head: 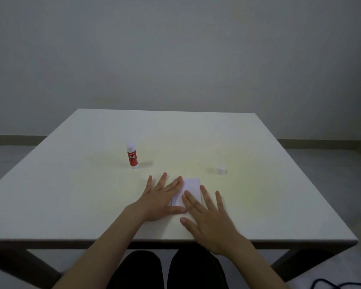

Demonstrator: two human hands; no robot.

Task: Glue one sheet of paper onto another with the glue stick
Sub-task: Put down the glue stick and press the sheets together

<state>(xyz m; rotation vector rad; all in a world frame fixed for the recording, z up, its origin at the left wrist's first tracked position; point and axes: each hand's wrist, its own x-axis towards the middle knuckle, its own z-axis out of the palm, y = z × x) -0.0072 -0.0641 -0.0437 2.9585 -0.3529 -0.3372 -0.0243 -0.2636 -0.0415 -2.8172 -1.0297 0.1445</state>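
White table (71,195) before grey wall (175,49); hands flat on paper (191,185).

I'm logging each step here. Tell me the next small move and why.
Probably keep pressing, then lift off and recap: both hands, left and right, lie flat on the paper, while the glue stick stands uncapped and its cap sits apart.

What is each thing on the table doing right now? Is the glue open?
Glue stick: standing upright, cap off, nobody touching it.
Cap: off the glue, sitting alone on the table.
Paper: lying flat, pressed under both hands.
Left hand: open, fingers spread, flat on the paper's left side.
Right hand: open, fingers spread, flat on the paper's right side.
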